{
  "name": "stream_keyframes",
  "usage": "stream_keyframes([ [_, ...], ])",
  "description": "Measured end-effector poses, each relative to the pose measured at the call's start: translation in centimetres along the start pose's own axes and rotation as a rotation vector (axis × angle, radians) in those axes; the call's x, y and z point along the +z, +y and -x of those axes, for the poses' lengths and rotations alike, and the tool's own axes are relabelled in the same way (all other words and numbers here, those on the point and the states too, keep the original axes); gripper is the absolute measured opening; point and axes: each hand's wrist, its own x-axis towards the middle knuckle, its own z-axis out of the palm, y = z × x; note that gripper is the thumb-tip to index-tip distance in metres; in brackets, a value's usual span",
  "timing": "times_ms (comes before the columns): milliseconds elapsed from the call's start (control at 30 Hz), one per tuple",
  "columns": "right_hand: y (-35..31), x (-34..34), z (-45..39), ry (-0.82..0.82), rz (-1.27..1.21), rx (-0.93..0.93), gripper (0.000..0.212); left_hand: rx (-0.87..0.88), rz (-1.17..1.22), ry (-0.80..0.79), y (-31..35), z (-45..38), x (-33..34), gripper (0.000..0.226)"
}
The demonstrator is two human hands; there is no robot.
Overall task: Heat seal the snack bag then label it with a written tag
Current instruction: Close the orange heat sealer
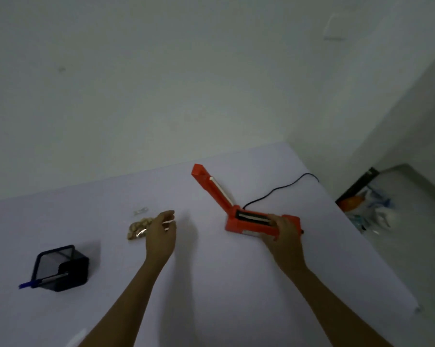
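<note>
A clear snack bag [138,228] filled with pale nuts lies on the white table [211,284]. My left hand [161,236] rests on the bag's right end, fingers pinching the plastic. To the right stands an orange heat sealer [251,222] with its lid arm [211,186] raised open. My right hand [285,234] grips the sealer's base at its near end. A blue pen [33,283] sticks out of a black mesh holder at the left.
The black mesh holder [61,266] lies tipped on the left of the table. A small clear item [141,211] sits behind the bag. The sealer's black cord [281,187] runs to the table's far right edge. Beyond that edge a bin [369,209] holds rubbish.
</note>
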Motion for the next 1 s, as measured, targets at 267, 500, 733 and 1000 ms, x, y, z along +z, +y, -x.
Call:
stream_keyframes([
  [267,7.9,-5.4,-3.9,-0.230,0.265,0.049,0.067,-0.068,0.010,-0.217,5.6,0.7,7.6,0.050],
  [500,10.4,-6.2,-6.2,-0.307,0.310,0.053,0.072,-0.035,0.015,-0.130,7.2,1.9,10.2,0.040],
  [733,11.0,-7.3,-7.0,-0.380,0.132,0.064,0.070,0.198,-0.040,-0.166,6.8,2.5,12.5,0.030],
  [1000,12.0,-7.5,-7.6,-0.369,0.039,0.055,0.068,0.405,-0.412,-0.355,5.2,3.0,15.9,0.047],
])
